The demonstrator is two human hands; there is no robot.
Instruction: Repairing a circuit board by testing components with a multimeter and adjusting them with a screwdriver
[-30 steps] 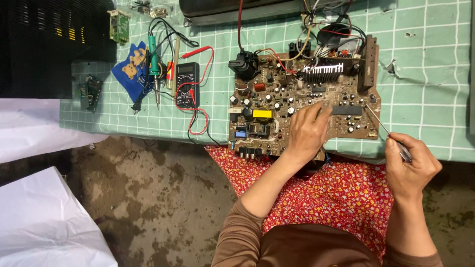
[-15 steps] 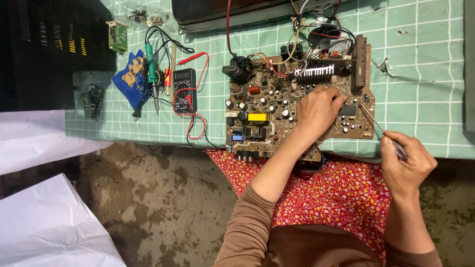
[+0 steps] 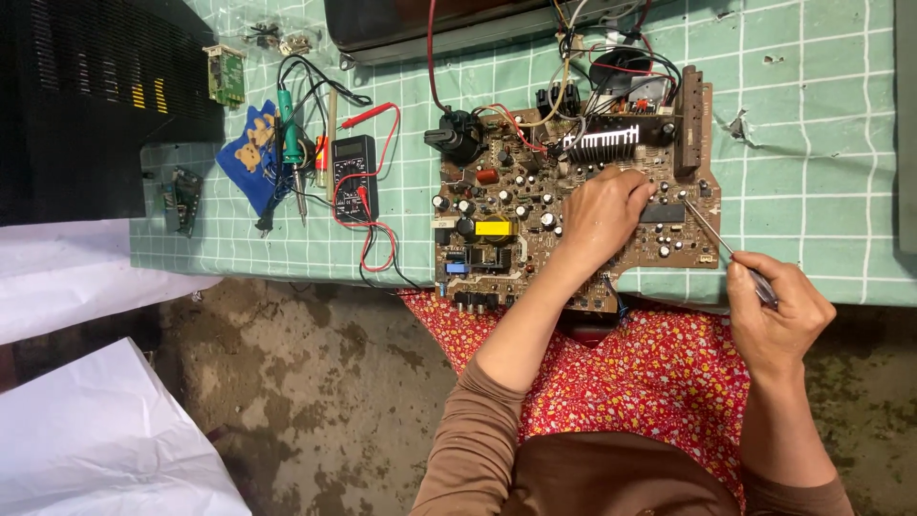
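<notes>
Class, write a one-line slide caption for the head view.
Left hand resting on a brown circuit board; right hand aims a thin metal tool at its edge.

1. Single view only, from a camera worn on the head, looking steeply down.
2. Faces the far side of a table (image 3: 821, 115) under a green checked cloth; near edge of frame filled by lap and brown sleeves.
3. Close, at arm's reach: circuit board (image 3: 535, 205) near centre, left hand (image 3: 602, 215) on it, right hand (image 3: 778, 311) at right.
4. Stained floor (image 3: 296, 382) fills the near left.
</notes>
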